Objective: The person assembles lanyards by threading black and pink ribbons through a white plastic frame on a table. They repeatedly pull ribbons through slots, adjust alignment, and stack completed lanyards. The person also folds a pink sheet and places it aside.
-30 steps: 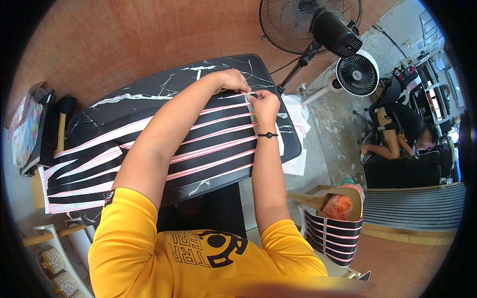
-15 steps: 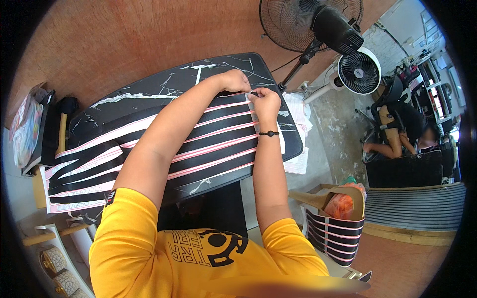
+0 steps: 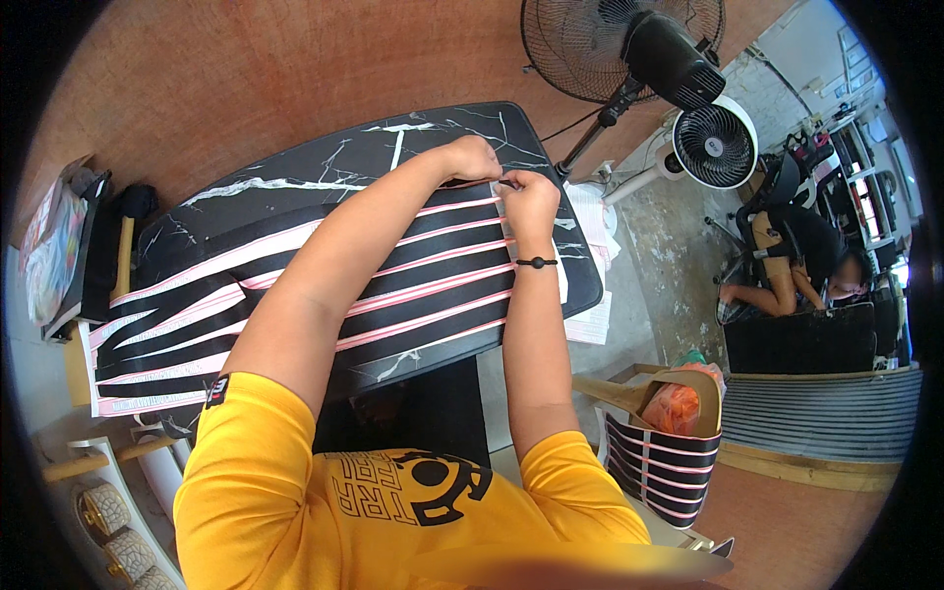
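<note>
A sheet of long black strips (image 3: 447,254) on white and pink backing lies across a black marble-patterned table (image 3: 265,197). At the sheet's far right corner, my right hand (image 3: 532,205) pinches the end of a black strip, thumb and fingers together. Just left of it and slightly farther off, my left hand (image 3: 472,159) is closed, its fingertips bent down at the same strip's edge; what they grip is mostly hidden. A pale band runs across the strip ends beside my right hand. Toward the left end, some strips fan out and overlap.
Beyond the table's right end stand a black pedestal fan (image 3: 674,59) and a white fan (image 3: 716,143). Papers (image 3: 590,320) stick out there. A striped bin (image 3: 659,467) with an orange bag is at right. Another person (image 3: 801,246) bends over farther right. A plastic bag (image 3: 54,261) sits far left.
My left hand has shifted slightly right, closer to my right hand. The right hand stays at the sheet's corner, and the whole view has moved a little.
</note>
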Demonstrator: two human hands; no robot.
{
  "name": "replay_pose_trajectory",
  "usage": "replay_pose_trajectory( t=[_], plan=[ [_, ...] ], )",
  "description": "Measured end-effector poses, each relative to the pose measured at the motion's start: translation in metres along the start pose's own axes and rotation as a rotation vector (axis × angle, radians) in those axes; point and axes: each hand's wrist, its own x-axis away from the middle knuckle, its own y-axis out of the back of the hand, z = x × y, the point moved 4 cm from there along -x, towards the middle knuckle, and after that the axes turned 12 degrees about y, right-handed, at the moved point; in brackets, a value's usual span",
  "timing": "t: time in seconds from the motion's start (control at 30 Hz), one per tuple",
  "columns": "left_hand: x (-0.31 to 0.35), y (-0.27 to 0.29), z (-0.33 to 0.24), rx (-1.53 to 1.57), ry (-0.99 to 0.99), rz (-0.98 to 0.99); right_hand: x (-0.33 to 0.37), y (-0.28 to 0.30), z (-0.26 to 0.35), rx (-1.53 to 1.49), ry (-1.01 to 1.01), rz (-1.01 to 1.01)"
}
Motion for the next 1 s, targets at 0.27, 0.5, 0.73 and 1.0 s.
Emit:
replay_pose_trajectory(
  t=[0.27, 0.5, 0.73, 1.0],
  plan=[
    [-0.001, 0.0, -0.001, -0.069, -0.065, -0.026, 0.002, 0.008, -0.015, -0.118, -0.164, 0.111],
    [0.022, -0.004, -0.002, 0.176, -0.232, 0.065, 0.003, -0.009, -0.043, -0.311, -0.214, 0.115],
    [0.068, 0.002, -0.009, -0.384, -0.442, -0.418, 0.005, -0.012, -0.041, -0.282, -0.208, 0.21],
    [0.067, -0.002, -0.029, -0.827, -0.707, -0.579, 0.001, -0.009, -0.027, -0.034, -0.138, 0.241]
  ],
)
